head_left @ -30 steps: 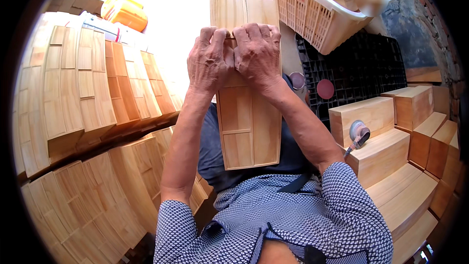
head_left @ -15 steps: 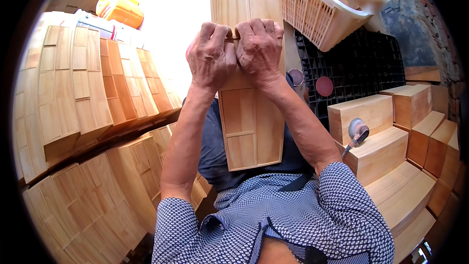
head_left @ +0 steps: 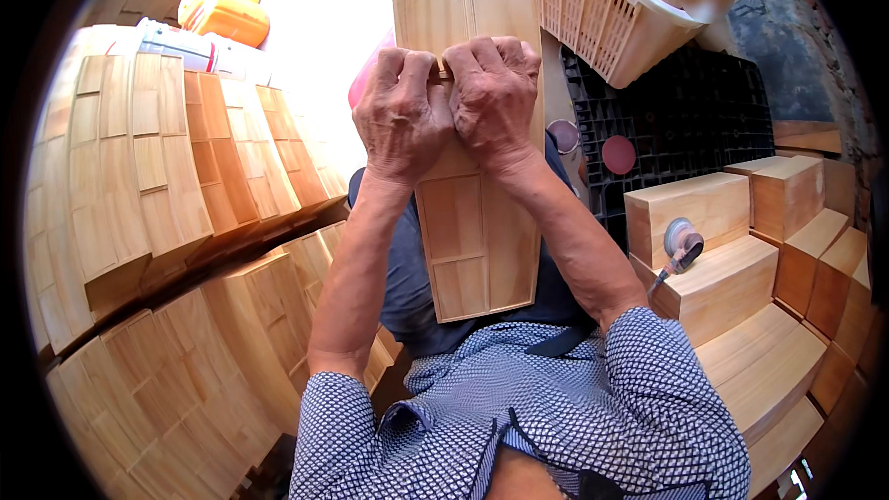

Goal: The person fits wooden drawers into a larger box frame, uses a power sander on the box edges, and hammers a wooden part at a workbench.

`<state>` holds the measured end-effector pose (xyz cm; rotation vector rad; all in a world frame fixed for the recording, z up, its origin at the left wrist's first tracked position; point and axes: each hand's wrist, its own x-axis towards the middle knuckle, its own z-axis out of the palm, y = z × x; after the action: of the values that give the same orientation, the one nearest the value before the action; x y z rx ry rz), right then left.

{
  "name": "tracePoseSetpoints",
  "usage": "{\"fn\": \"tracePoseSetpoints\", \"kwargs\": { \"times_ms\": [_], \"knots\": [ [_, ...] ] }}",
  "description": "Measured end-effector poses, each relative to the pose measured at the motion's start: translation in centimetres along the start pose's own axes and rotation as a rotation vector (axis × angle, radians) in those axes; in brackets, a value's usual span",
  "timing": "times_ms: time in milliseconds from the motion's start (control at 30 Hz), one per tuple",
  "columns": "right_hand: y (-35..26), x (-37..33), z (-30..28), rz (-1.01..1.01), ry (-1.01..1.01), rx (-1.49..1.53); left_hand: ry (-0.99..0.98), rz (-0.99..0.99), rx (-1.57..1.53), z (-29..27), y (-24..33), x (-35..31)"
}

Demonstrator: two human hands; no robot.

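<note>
Stacked trays (head_left: 157,176) left, blocks (head_left: 732,250) right, crate (head_left: 676,120) behind.

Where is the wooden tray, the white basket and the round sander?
wooden tray (head_left: 472,250), head view, lower panel.
white basket (head_left: 593,14), head view, slatted side wall.
sander (head_left: 682,239), head view, round body.

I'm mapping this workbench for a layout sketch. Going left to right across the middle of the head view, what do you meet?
Stacked wooden trays → left hand → right hand, both on the divided wooden tray → black plastic pallet → wooden blocks.
</note>
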<state>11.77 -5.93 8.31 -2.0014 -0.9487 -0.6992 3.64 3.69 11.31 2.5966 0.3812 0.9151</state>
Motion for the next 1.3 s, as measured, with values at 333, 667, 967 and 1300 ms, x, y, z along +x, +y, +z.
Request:
{"fn": "tracePoseSetpoints", "kwargs": {
  "times_ms": [333, 667, 967, 1300],
  "knots": [
    [0.3, -0.4, 0.0, -0.017, 0.008, -0.001, 0.035, 0.029, 0.035, 0.0, 0.0, -0.2],
    [0.7, -0.1, -0.1, 0.027, -0.021, -0.009, 0.082, 0.071, -0.028, 0.6, -2.1, -1.1],
    [3.6, 0.4, -2.9, 0.681, -0.285, 0.489, 0.013, -0.597, -0.814, 1.7, -3.9, -0.8],
    [4.0, 0.1, -2.7, 0.71, -0.3, 0.521, -0.04, -0.755, -0.879, 1.9, -3.5, 0.8]
  ]
}}
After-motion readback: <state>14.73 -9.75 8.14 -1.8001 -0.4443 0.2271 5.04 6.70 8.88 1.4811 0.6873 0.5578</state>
